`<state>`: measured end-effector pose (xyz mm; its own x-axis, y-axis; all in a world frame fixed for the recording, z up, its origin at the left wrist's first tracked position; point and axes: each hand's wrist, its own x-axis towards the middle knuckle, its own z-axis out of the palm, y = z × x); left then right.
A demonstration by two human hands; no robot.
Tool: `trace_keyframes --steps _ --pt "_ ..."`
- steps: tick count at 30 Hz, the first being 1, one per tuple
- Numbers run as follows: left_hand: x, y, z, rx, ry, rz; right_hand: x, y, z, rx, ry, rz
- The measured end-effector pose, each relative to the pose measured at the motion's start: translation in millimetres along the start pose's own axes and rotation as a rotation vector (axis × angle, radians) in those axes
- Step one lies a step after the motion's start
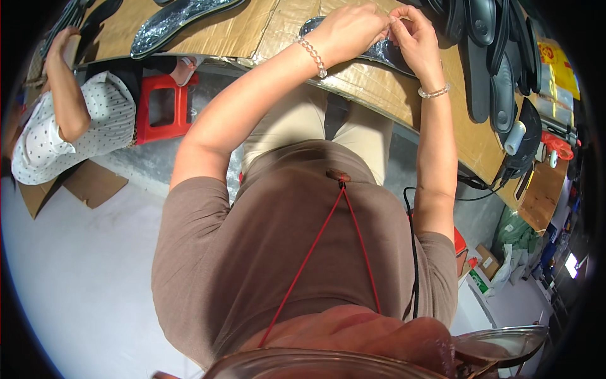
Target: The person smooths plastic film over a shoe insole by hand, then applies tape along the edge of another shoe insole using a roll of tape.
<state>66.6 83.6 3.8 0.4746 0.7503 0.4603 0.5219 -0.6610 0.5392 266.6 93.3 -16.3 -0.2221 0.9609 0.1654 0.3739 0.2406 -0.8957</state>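
- Left hand [355, 29] and right hand [416, 33] are pinched at the fingertips; any held item cannot be discerned.
- Glossy black shoe sole [382, 53] is positioned beneath both, lengthwise left-to-right.

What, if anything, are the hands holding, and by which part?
It cannot be told: the left hand and right hand meet over a shiny dark sole-shaped piece; anything pinched there is unclear.
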Motion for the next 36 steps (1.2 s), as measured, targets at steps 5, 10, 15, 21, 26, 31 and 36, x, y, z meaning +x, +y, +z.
trace_keyframes --steps 5,10,15,21,26,31,36 --pt "-5 -2 -3 -0.059 -0.123 -0.018 -9 -13 13 0.065 0.072 0.104" --pt "-10 3 -6 -0.337 -0.093 -0.193 -10 -27 18 0.001 0.071 0.057" --pt "-21 9 -12 -0.211 -0.087 -0.115 -10 -31 18 -0.073 0.054 0.113" --pt "-38 15 -20 -0.143 -0.222 -0.010 2 -22 13 -0.071 0.006 0.135" --pt "-43 11 -25 -0.140 -0.219 0.066 8 -29 3 -0.174 -0.035 0.235" --pt "-48 5 -22 -0.092 -0.196 0.143 14 -56 -3 -0.181 -0.108 0.349" --pt "-45 4 -26 -0.029 -0.247 0.183 24 -74 -3 -0.428 -0.167 0.273"
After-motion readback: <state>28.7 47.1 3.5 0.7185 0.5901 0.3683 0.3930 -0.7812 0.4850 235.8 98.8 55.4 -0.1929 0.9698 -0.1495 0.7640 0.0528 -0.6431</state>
